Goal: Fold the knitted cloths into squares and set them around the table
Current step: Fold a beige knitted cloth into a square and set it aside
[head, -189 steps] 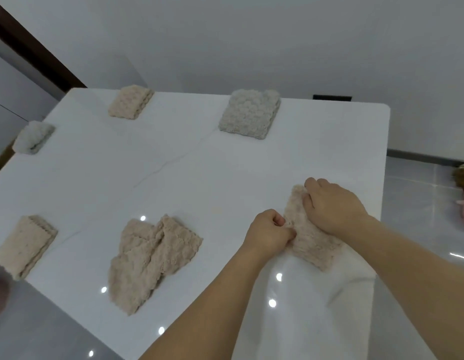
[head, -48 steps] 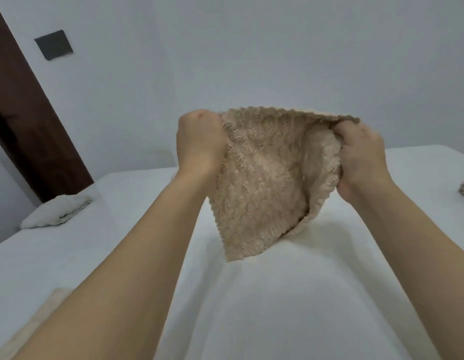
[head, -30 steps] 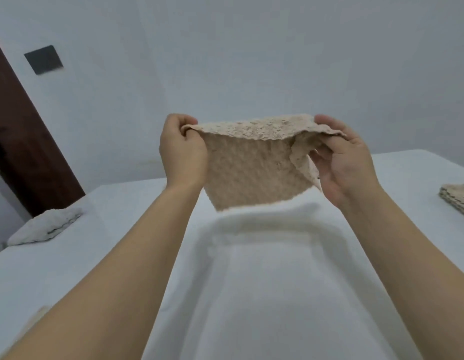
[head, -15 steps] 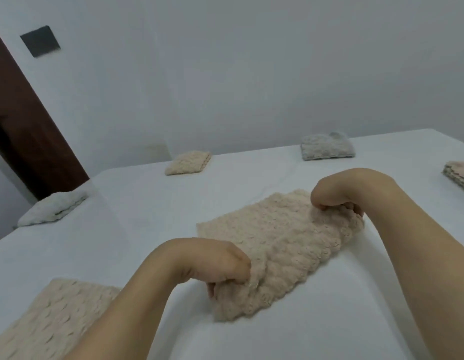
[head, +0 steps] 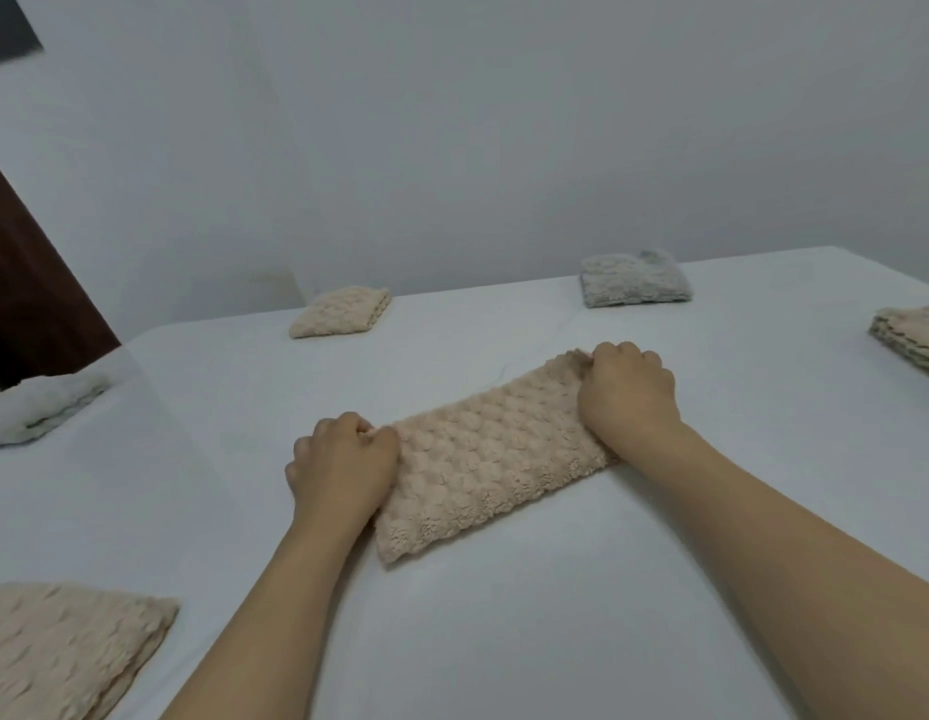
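Note:
A beige knitted cloth (head: 483,454) lies folded into a long strip on the white table (head: 504,641), running from near left to far right. My left hand (head: 343,470) grips its near left end with curled fingers. Its far right end is held by my right hand (head: 626,397), fingers also curled over the edge. Around the table lie folded cloths: a beige one (head: 340,311) at the back, a grey one (head: 634,279) at the back right, a beige one (head: 914,341) at the right edge, a white one (head: 36,407) at the left, and a beige one (head: 67,652) at the near left.
A dark wooden door frame (head: 31,293) stands at the left beyond the table. A grey wall rises behind the table's far edge. A dark square plate (head: 8,33) is on the wall at the top left.
The cloth was held up in the air and folded in half, then laid flat on the table. Both hands now hold its two ends on the surface.

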